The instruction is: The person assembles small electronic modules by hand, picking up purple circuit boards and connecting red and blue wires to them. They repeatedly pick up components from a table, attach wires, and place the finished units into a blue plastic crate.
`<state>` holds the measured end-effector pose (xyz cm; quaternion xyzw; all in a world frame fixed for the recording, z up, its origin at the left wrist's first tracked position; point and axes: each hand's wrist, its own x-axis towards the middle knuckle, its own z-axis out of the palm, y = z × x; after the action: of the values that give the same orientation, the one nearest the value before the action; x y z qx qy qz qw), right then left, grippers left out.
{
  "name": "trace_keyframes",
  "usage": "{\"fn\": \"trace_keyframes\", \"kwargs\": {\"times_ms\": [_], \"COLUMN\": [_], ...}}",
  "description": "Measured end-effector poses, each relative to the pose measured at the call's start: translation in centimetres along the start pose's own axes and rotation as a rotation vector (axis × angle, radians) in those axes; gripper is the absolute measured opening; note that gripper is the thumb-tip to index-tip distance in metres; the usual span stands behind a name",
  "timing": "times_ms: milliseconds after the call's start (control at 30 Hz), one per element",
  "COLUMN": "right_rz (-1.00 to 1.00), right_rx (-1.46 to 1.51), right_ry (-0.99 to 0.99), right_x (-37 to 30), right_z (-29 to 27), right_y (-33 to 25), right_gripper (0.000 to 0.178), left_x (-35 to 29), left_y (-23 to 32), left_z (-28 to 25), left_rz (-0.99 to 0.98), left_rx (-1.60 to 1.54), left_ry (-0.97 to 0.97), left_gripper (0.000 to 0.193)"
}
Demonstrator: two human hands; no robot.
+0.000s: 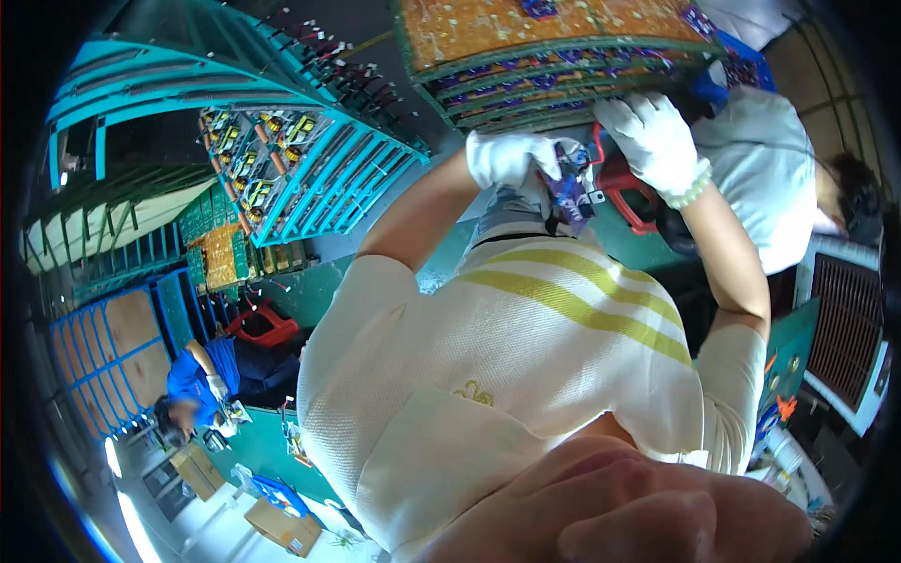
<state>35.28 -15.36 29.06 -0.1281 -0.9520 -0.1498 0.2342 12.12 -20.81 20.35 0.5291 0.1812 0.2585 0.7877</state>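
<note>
My left hand (511,161), in a white glove, is closed around a purple circuit board (571,202) with components on it, in front of my waist. A red wire (597,144) loops up from the top of the board. At the upper end of that wire are the curled fingers of my right hand (649,141), also white-gloved, which pinch it. The fingertips partly hide the wire's end. The left hand covers the board's left side.
A green rack (563,52) with purple boards on its shelves stands ahead, and a turquoise rack (328,188) with boards is at left. A person in a pale shirt (765,169) is close on the right, beside a red stool (631,202). A blue-shirted person (202,380) works farther left.
</note>
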Motion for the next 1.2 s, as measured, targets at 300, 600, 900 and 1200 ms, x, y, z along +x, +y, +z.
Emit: {"fn": "trace_keyframes", "kwargs": {"times_ms": [300,600,900,1200], "right_rz": [0.492,1.057,0.958,0.215], "right_rx": [0.010,2.417,1.950,-0.096], "right_ry": [0.588,-0.090,-0.396,-0.068], "right_x": [-3.5,-6.0,-4.6,-2.3], "right_z": [-0.6,0.6,-2.0,-1.8], "right_y": [-4.5,-4.5,-8.2,-5.7], "right_gripper": [0.039,0.091,0.033,0.022], "left_x": [0.1,-0.9,-3.1,-4.2], "left_y": [2.9,3.5,6.6,1.8], "left_z": [10.2,9.2,7.6,4.7], "left_rz": [0.293,0.503,0.555,-0.170], "left_rx": [-0.120,1.648,2.013,0.298], "left_ry": [0.303,0.605,0.478,0.175], "left_gripper": [0.049,0.060,0.051,0.066]}}
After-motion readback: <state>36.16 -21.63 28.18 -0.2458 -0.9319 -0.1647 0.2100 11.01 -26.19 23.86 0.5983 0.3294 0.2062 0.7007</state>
